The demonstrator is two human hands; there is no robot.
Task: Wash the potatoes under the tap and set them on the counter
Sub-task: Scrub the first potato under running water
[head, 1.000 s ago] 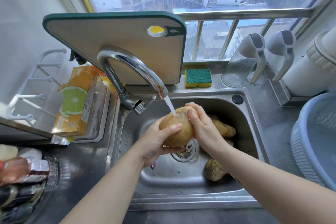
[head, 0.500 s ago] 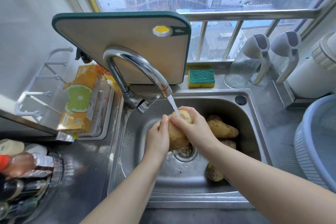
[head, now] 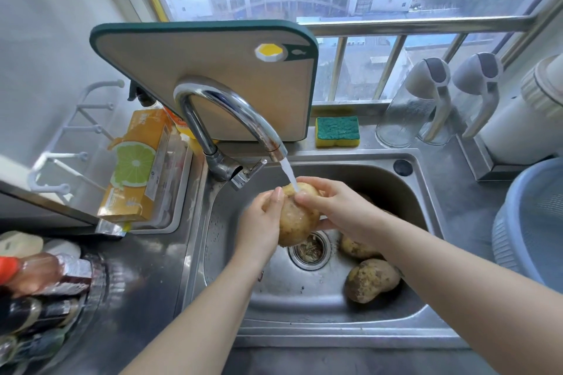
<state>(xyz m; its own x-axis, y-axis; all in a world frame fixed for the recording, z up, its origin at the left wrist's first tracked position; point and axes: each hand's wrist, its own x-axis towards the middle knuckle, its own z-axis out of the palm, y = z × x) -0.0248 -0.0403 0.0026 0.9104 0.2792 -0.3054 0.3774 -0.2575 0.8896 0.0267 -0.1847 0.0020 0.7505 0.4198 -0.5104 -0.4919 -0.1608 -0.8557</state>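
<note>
Potato washing looks early on: none sit on the counter point(head: 457, 201) yet. Big steel sink point(head: 274, 292) holds them all. Curved tap point(head: 231, 106) is on, & the water point(head: 289, 175) lands on top of the potato in hand point(head: 297, 221), held up above the drain point(head: 309, 250). One muddy potato point(head: 371, 280) waits on the sink floor by the R arm, w/ a second muddy potato point(head: 355, 245) just behind it. Maybe more hide behind that arm, can't tell.

To do this bit well, I think: keep the potato right under the water, roll it bit by bit so each side gets wet, rub w/ thumbs where dirt sticks, & hold it low so water won't splash out. It looks wet & slippy, so don't let go w/ both hands at once.

L hand point(head: 262, 222) cups the potato's left side, fingers curled round it, thumb point(head: 278, 195) up near the top. R hand point(head: 338, 207) wraps it from the right & over, fingertips point(head: 303, 198) pressing close by the water. Both arms reach in over the near edge of the sink
</note>
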